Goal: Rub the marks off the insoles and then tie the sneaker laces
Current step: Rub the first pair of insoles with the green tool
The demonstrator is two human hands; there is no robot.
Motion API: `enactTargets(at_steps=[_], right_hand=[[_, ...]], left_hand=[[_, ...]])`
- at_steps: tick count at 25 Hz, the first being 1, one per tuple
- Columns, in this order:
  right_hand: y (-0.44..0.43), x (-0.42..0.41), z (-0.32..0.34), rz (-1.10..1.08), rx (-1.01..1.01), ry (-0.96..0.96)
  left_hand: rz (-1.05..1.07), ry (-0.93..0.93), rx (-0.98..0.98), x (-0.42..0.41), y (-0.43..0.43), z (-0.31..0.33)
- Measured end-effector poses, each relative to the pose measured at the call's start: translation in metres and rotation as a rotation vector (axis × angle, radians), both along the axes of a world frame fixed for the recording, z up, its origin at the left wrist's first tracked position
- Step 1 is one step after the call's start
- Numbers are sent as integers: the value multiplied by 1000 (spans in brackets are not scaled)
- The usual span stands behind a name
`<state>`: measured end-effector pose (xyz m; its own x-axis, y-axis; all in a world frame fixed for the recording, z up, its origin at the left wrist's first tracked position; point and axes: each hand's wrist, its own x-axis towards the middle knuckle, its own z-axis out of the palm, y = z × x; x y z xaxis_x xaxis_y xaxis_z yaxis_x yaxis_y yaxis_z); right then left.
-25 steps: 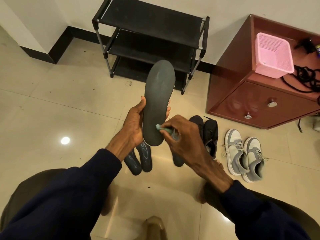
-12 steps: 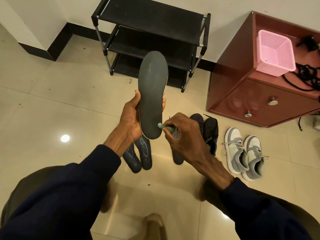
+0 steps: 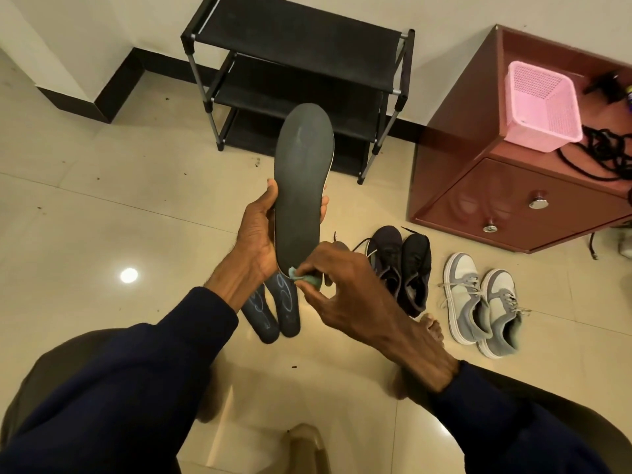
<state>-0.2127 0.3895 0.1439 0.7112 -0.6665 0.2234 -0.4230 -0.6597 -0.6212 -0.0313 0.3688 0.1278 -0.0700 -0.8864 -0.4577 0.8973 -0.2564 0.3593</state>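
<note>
below the black shoe rack (image 3: 297, 39) at twelve o'clock, with the grey sneakers (image 3: 478, 302) on the floor at four o'clock, your left hand (image 3: 254, 241) grips the dark insole (image 3: 301, 186) upright at centre while your right hand (image 3: 342, 285) pinches a small teal piece (image 3: 301, 276) against its heel end at six o'clock.

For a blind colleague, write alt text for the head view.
The left hand holds a dark insole upright while the right hand pinches a green eraser against its heel end. Two marked insoles, black sneakers and grey sneakers lie on the floor.
</note>
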Motion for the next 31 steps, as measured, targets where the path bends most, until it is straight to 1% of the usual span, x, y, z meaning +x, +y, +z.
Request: enactTargets(at_steps=[1, 3, 4, 5, 6, 8, 9, 10, 11, 13, 14, 15, 17, 18, 19, 20, 22, 23, 24, 25, 27, 28, 29, 31], right_hand=[[-3, 0, 2, 7, -28, 4], [-24, -5, 3, -146, -114, -40], [-34, -6, 7, -225, -149, -70], [-40, -4, 9, -259, -159, -88], [-38, 0, 10, -234, -155, -91], [-22, 12, 11, -68, -149, -20], [-21, 13, 12, -8, -162, 9], [-27, 11, 14, -16, -172, 18], [-38, 8, 16, -85, -185, 11], [-62, 3, 22, -279, -278, -10], [-65, 4, 24, -313, -298, -15], [-58, 9, 24, -288, -289, -6], [-23, 24, 23, -116, -212, 56], [-11, 26, 21, -53, -219, 88], [-12, 24, 21, -44, -229, 103], [-23, 22, 22, -104, -242, 85], [-56, 17, 22, -334, -304, 24], [-65, 17, 23, -406, -303, 4], [-64, 19, 21, -423, -285, -16], [-54, 23, 17, -372, -252, -22], [-21, 30, 12, -165, -163, -13], [-16, 29, 9, -107, -148, -10], [-22, 25, 8, -103, -150, 3], [-50, 15, 1, -259, -228, 14]], left_hand=[[-6, -4, -2, 0, 0, 1], [-35, -53, -6, -2, 3, 5], [-49, -101, 8, -4, 4, 7], [-62, -162, 30, -7, 6, 10], [-77, -227, 61, -10, 9, 12], [-118, -292, 106, -15, 12, 18], [-134, -301, 121, -16, 14, 21], [-146, -300, 121, -16, 15, 22], [-151, -296, 114, -15, 16, 23], [-153, -289, 97, -14, 18, 25], [-157, -296, 98, -15, 19, 24], [-163, -300, 97, -14, 20, 24], [-169, -305, 114, -12, 22, 24], [-171, -306, 117, -11, 22, 25], [-184, -300, 112, -11, 23, 27], [-190, -288, 103, -10, 22, 28], [-184, -279, 80, -8, 22, 29], [-177, -285, 83, -7, 22, 29], [-176, -288, 93, -6, 22, 29], [-188, -283, 104, -5, 22, 27], [-221, -298, 137, -3, 22, 24], [-232, -314, 150, -3, 22, 23], [-240, -315, 162, -2, 22, 21], [-280, -297, 163, -1, 23, 17]])
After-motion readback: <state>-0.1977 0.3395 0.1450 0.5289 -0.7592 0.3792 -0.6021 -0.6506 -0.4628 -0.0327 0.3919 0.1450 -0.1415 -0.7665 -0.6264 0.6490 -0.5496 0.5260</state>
